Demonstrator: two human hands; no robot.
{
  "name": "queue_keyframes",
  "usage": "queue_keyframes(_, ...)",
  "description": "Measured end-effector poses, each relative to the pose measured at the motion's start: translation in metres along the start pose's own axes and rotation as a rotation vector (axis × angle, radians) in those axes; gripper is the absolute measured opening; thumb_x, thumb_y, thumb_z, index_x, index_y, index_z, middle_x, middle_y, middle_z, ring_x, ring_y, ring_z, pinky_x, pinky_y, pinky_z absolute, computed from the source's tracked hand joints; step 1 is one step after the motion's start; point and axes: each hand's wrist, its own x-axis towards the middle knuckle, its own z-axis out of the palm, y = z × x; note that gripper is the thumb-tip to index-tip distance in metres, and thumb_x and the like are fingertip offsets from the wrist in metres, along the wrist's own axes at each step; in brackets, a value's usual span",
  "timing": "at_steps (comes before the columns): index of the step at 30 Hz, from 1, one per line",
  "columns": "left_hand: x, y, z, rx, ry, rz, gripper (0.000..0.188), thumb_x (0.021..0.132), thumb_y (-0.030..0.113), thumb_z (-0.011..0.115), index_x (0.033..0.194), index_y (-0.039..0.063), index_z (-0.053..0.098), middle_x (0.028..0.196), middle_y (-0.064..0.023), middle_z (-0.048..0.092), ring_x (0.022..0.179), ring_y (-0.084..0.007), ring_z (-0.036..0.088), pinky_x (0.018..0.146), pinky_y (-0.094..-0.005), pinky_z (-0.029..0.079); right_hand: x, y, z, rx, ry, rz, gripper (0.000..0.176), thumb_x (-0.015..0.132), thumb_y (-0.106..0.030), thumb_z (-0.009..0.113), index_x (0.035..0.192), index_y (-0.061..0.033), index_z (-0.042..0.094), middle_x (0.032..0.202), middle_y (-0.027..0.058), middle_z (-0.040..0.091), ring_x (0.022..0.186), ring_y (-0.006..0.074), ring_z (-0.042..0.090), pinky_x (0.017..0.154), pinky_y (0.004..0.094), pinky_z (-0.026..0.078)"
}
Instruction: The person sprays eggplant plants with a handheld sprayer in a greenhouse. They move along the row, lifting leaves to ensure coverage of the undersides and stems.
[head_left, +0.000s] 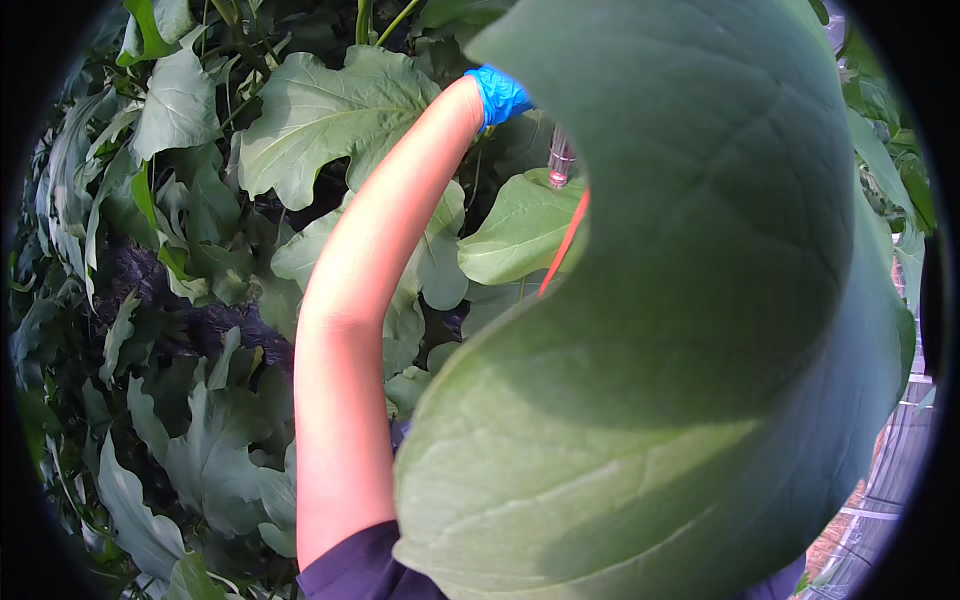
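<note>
A large green leaf (637, 337) hangs very close before me and covers the middle and right of the head view. My left arm, bare below a dark sleeve, reaches up and forward among the plants. Only the wrist end of a blue glove on my left hand (499, 96) shows; its fingers are hidden behind the big leaf, so what they hold is not visible. My right hand is out of view. Just below the glove are a narrow clear, ribbed object (559, 154) with a reddish end, and a thin red strip (564, 244).
Broad lobed leaves (330, 120), like those of eggplant plants, crowd the left side. Dark plastic film (240, 326) shows on the ground between them. At the right edge runs a strip of pale, shiny sheeting (892, 457) beside brownish ground. Green stems (364, 21) rise at the top.
</note>
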Motion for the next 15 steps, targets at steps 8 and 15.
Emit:
queue_keyframes(8,-0.013,-0.002,0.007,0.065,0.019,-0.155,0.051,0.093,0.026,0.04,0.142,0.01,0.04,0.151,-0.016,0.028,0.139,-0.0282,0.029,0.113,-0.0412,0.022,0.0,-0.035,-0.012,0.113,0.256,0.279,0.012,0.085,-0.017,0.054,0.095,-0.0099,0.054,0.073,0.0096,0.054,0.064,0.029,0.059,0.053,0.0412,0.046)
queue_keyframes(15,-0.026,-0.004,0.016,0.187,0.055,-0.247,0.046,0.097,0.026,0.037,0.14,0.012,0.044,0.151,-0.0168,0.029,0.138,-0.0289,0.031,0.113,-0.0387,0.024,-0.002,0.021,-0.051,1.182,1.23,1.171,0.034,0.099,-0.028,0.05,0.11,0.0004,0.064,0.106,0.0063,0.067,0.093,0.0099,0.057,0.087,0.0291,0.045)
